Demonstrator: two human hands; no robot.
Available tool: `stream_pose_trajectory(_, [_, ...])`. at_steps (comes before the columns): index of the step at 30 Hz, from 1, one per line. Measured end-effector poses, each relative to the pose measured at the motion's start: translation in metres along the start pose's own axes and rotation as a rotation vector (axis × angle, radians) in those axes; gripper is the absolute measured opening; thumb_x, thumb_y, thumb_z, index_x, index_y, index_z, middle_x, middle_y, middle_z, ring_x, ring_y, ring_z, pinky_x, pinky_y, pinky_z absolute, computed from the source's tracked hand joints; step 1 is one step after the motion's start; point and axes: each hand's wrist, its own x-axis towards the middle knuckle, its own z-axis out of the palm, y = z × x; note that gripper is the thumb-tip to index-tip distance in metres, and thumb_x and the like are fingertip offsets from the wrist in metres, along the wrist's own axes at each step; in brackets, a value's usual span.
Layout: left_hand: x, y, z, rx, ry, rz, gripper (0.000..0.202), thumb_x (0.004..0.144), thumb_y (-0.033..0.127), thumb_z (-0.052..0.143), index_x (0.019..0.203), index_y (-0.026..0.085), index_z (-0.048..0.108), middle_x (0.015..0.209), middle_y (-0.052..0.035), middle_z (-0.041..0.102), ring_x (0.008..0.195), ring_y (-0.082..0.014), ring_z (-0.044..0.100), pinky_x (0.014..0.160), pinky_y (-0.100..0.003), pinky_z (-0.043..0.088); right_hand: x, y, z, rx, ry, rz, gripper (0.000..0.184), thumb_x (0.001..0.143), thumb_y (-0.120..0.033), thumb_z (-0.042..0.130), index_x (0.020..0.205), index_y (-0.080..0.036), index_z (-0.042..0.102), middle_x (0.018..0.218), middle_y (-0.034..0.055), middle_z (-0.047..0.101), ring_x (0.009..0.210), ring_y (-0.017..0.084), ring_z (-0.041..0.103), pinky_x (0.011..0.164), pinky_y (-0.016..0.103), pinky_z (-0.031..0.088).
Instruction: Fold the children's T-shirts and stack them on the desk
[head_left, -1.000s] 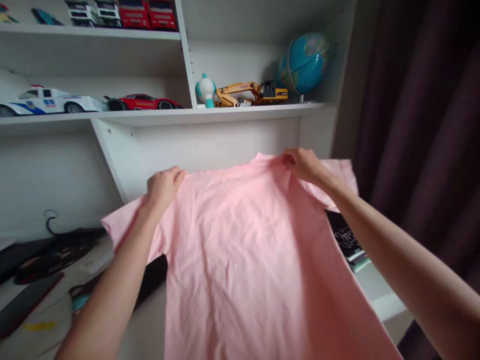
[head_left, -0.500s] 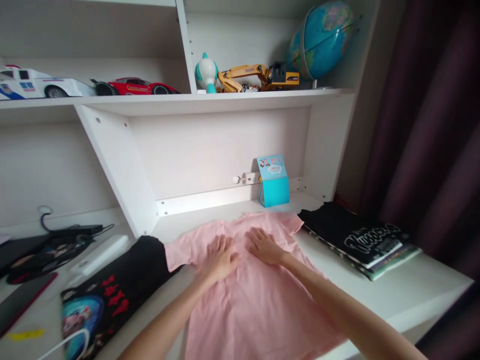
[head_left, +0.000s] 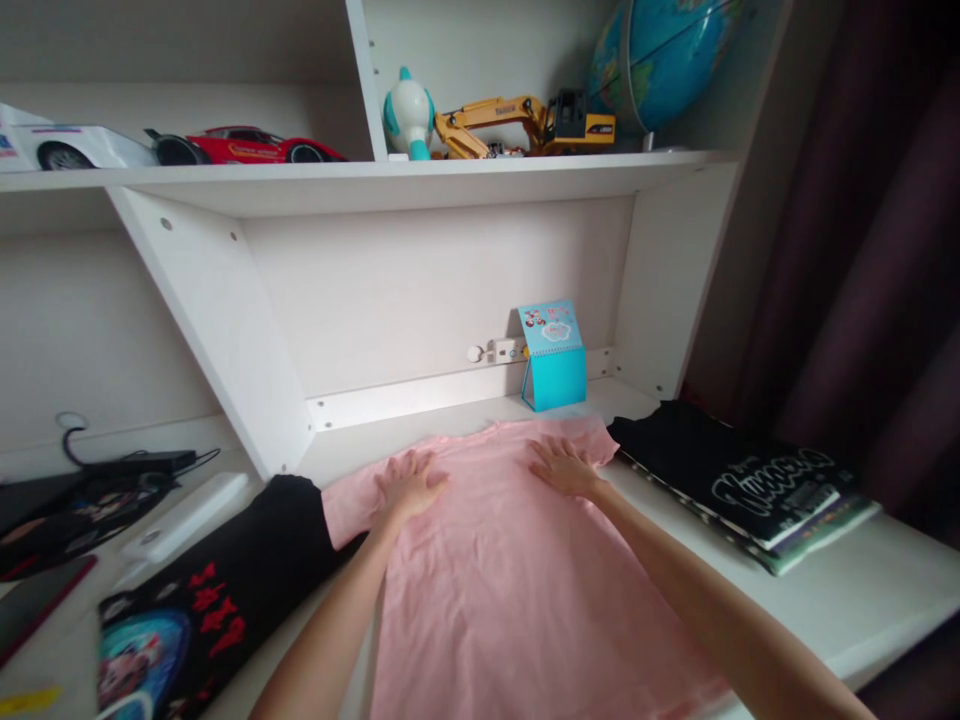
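Pink T-shirt (head_left: 517, 570), left hand (head_left: 411, 486), right hand (head_left: 564, 468) atop

Wht built-in shelves (head_left: 435, 300), dk plum floor curtain (head_left: 847, 300)

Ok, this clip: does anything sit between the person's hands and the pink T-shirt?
No, nothing visible does. The left hand and right hand lie flat, directly on the pink T-shirt. A black printed garment touches the shirt's left-hand sleeve in view, but it lies beside the shirt, not under either hand.
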Motion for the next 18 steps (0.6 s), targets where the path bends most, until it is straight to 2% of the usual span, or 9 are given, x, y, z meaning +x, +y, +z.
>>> stream_pose_trajectory(4, [0.01, 0.005, -0.004, 0.01, 0.006, -0.021, 0.076, 0.073, 0.076, 0.026, 0.138, 0.037, 0.026, 0.15, -0.0061, 0.015, 0.131, -0.0469, 0.009, 0.09, -0.074, 0.009, 0.021, -0.001, 0.001, 0.002, 0.017, 0.062, 0.066, 0.085, -0.064, 0.017, 0.141, -0.028, 0.023, 0.146, 0.0127, 0.02, 0.13, 0.041, 0.015, 0.093, 0.066, 0.018])
stream_pose_trajectory(7, [0.018, 0.014, -0.003, 0.002, -0.013, 0.001, 0.072, 0.076, 0.07, 0.03, 0.139, 0.035, 0.026, 0.149, -0.0094, 0.017, 0.132, -0.0436, 0.01, 0.09, -0.074, 0.011, 0.036, -0.009, 0.005, 0.002, 0.032, 0.08, 0.07, 0.083, -0.067, 0.015, 0.142, -0.029, 0.019, 0.147, 0.0125, 0.019, 0.13, 0.042, 0.014, 0.093, 0.067, 0.016])
stream_pose_trajectory(12, [0.038, 0.018, 0.009, -0.034, 0.041, 0.028, 0.073, 0.076, 0.074, 0.022, 0.14, 0.038, 0.019, 0.15, -0.0054, 0.01, 0.134, -0.0395, 0.005, 0.092, -0.072, 0.01, 0.056, -0.017, 0.011, 0.004, 0.059, 0.09, 0.071, 0.081, -0.071, 0.013, 0.142, -0.035, 0.014, 0.148, 0.0087, 0.015, 0.131, 0.042, 0.013, 0.093, 0.067, 0.016])
stream_pose_trajectory(18, [0.059, 0.014, 0.015, -0.011, 0.06, 0.036, 0.071, 0.077, 0.073, 0.019, 0.14, 0.039, 0.016, 0.15, -0.0026, 0.012, 0.134, -0.0386, 0.006, 0.093, -0.071, 0.01, 0.067, -0.014, 0.013, -0.017, 0.128, 0.09, 0.07, 0.082, -0.069, 0.015, 0.142, -0.034, 0.017, 0.148, 0.0094, 0.017, 0.129, 0.042, 0.017, 0.094, 0.067, 0.015])
